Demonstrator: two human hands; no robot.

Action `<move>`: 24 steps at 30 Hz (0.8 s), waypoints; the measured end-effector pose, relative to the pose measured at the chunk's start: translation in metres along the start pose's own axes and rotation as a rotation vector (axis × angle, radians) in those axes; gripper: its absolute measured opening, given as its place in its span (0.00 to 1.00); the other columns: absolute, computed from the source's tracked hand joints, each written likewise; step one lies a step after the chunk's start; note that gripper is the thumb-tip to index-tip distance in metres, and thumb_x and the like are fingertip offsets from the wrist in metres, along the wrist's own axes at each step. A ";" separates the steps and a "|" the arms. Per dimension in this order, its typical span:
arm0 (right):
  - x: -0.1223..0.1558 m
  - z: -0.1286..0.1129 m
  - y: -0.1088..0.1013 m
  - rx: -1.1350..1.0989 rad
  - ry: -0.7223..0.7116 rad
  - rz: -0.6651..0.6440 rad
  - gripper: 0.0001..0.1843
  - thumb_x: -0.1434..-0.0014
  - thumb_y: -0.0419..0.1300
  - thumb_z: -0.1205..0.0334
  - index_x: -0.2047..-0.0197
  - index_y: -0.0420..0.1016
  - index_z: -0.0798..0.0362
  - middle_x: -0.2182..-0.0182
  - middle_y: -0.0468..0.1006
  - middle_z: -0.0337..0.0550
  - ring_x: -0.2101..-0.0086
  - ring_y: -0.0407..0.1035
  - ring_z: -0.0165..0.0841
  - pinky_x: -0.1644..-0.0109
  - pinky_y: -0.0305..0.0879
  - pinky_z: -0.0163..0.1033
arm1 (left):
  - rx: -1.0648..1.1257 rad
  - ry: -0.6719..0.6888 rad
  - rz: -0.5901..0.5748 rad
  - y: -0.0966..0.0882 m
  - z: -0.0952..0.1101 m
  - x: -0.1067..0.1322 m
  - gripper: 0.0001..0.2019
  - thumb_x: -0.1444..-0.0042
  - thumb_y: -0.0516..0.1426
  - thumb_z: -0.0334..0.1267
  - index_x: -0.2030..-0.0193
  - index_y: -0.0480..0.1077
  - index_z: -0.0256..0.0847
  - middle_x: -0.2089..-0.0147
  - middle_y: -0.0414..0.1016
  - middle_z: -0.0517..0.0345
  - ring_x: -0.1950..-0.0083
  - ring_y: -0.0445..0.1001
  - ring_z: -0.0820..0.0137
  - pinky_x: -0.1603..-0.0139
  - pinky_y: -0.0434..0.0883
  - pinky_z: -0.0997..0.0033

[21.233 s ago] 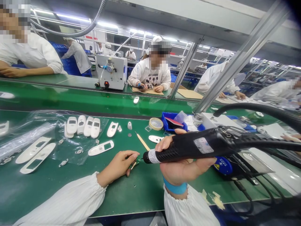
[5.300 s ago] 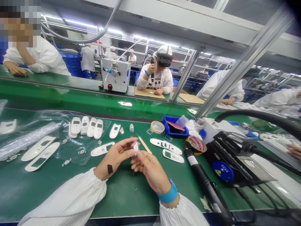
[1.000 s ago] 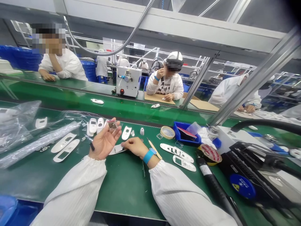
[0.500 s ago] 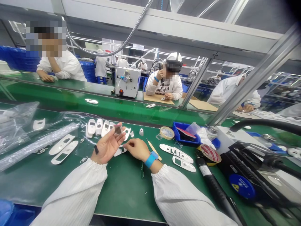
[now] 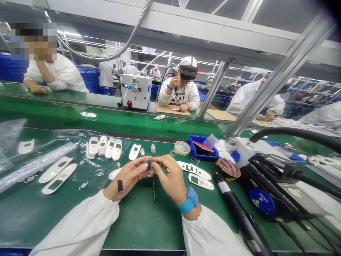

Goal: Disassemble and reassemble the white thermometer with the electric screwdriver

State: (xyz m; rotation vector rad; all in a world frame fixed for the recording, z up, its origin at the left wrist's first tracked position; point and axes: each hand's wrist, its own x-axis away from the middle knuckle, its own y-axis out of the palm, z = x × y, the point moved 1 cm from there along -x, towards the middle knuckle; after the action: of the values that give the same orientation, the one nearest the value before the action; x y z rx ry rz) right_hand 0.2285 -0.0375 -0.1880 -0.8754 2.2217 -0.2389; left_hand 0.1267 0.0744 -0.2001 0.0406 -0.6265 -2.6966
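Observation:
My left hand and my right hand meet above the green bench, fingertips pinched together on a small square part. Both hands are closed on it. A black mark sits on my left wrist, and a blue band is on my right wrist. Just behind my left hand lies a white shell, partly hidden. Two white cover plates lie to the right of my right hand.
Several white housings lie on clear plastic at the left, with long white covers nearer. A tape roll, blue tray, black electric driver and its black stand are at the right. Other people sit across the conveyor.
My right hand has left the white shell on the bench and come up to my left hand; both now pinch the small square part. The view has shifted right.

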 end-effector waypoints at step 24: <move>0.002 0.011 0.009 -0.419 0.431 0.022 0.11 0.45 0.55 0.55 0.61 0.70 0.52 0.65 0.72 0.43 0.66 0.65 0.32 0.60 0.62 0.40 | -0.115 -0.017 0.112 -0.003 0.001 -0.003 0.17 0.48 0.57 0.42 0.51 0.69 0.41 0.61 0.73 0.54 0.64 0.69 0.71 0.61 0.68 0.70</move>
State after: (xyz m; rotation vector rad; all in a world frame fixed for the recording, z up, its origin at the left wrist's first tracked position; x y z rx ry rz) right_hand 0.2310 -0.0311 -0.2007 -1.0991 2.7413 0.0630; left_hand 0.1287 0.0785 -0.2005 -0.0466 -0.4639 -2.6217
